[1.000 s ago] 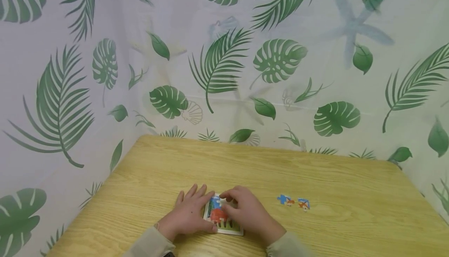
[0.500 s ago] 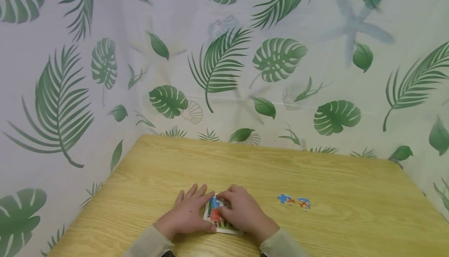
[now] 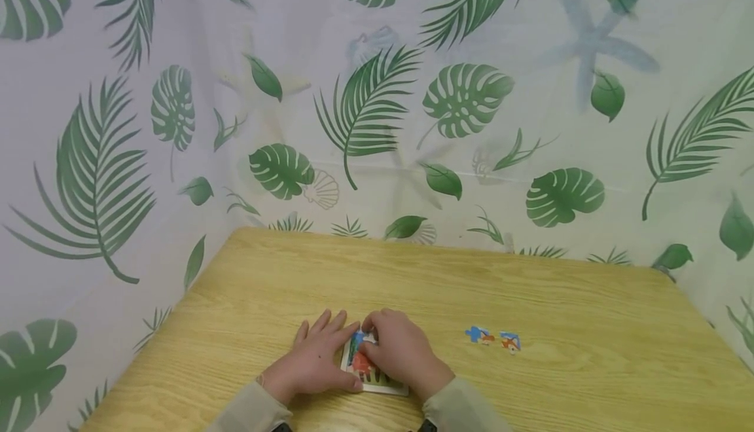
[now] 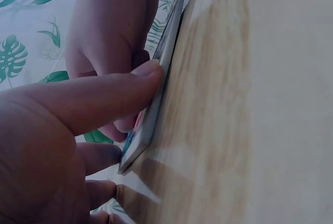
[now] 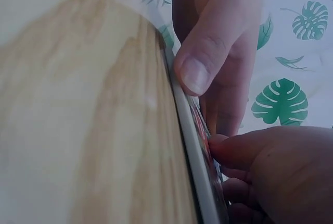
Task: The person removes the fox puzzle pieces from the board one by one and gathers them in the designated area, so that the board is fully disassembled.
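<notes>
A small picture puzzle in a white frame lies on the table, showing blue, green and red printing. My left hand rests at its left side with fingers spread. In the left wrist view its thumb lies across the frame's near edge. Over the puzzle's right part, my right hand has curled fingers, with thumb and index fingertip down on the picture. Its palm hides much of that side. Whether a piece sits between those fingertips, I cannot tell.
Two loose puzzle pieces lie right of the puzzle: a blue and orange one and one with a fox face. The wood-grain table meets a leaf-print curtain at its back and left.
My right hand has shifted left across the puzzle, its thumb and index fingertip now nearer the left hand. The left hand, the frame and the loose pieces have stayed put.
</notes>
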Motion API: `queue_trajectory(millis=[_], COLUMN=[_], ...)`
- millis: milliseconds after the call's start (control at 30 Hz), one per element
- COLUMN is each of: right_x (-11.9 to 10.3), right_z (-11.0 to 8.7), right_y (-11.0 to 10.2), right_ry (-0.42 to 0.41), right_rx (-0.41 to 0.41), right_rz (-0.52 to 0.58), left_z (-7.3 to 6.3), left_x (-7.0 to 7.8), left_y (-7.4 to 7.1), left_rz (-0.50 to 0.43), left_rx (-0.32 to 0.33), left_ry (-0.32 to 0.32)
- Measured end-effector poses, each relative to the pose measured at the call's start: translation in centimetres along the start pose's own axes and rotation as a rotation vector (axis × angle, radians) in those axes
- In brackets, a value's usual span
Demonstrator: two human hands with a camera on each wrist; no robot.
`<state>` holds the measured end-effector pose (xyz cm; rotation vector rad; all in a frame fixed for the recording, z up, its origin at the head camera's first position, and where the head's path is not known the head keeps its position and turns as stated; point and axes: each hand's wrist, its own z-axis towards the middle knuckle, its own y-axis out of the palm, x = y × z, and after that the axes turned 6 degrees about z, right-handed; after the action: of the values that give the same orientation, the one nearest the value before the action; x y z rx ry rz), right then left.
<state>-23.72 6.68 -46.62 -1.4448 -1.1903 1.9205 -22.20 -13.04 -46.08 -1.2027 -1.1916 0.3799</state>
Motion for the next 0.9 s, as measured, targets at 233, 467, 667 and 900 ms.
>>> queue_trajectory(millis=[233,467,667,900], right_x=[-0.09,0.20,0.26,0.32], right_z=[0.19,0.30,0.37,0.29], right_y=[0.31,0.42,0.65,0.84], right_ry=[0.032,0.039,0.046,0.050], right_rx=[0.000,0.015,0.032,0.039], right_rz=[0.052,0.133,0.133,0.140], left_z=[0.01,0.00,0.04,-0.09], left_x=[0.01,0.23,0.24,0.27], left_y=[-0.08,-0.05,-0.03,0.02], left_rz=[-0.015,-0.039,-0.032,-0.036], left_rx=[0.015,0.029,0.034,0.037], left_ry=[0.008,-0.002,-0.005,-0.003])
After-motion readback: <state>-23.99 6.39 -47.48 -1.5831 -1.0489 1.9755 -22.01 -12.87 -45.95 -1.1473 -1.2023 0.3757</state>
